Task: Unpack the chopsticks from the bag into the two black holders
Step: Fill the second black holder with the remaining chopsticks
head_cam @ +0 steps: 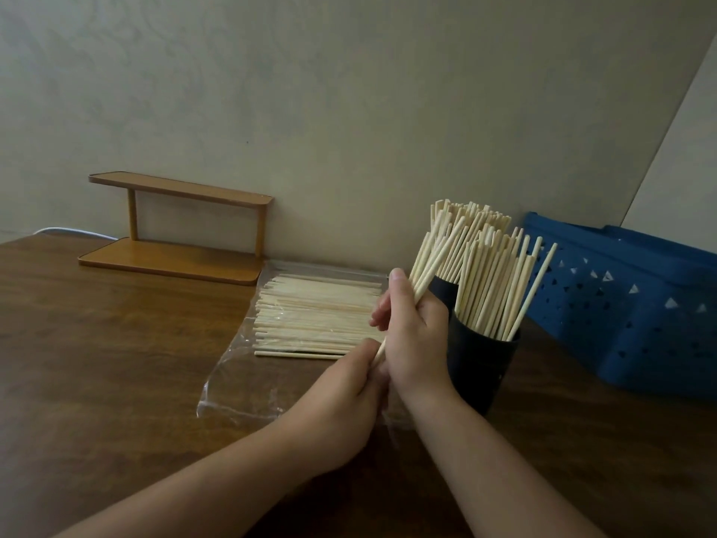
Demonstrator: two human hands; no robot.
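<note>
both hands on one bundle of chopsticks (434, 258): right hand (417, 343) wraps the middle, left hand (349, 386) pinches the bottom ends, near holder (481, 370) just beside.

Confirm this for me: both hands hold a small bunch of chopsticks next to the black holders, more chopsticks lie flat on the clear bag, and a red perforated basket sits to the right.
One detail is off: the basket is blue, not red, as the head view shows. The rest stands: the left hand and right hand hold a small bunch of chopsticks beside the black holders, and more chopsticks lie flat on the clear bag.
</note>
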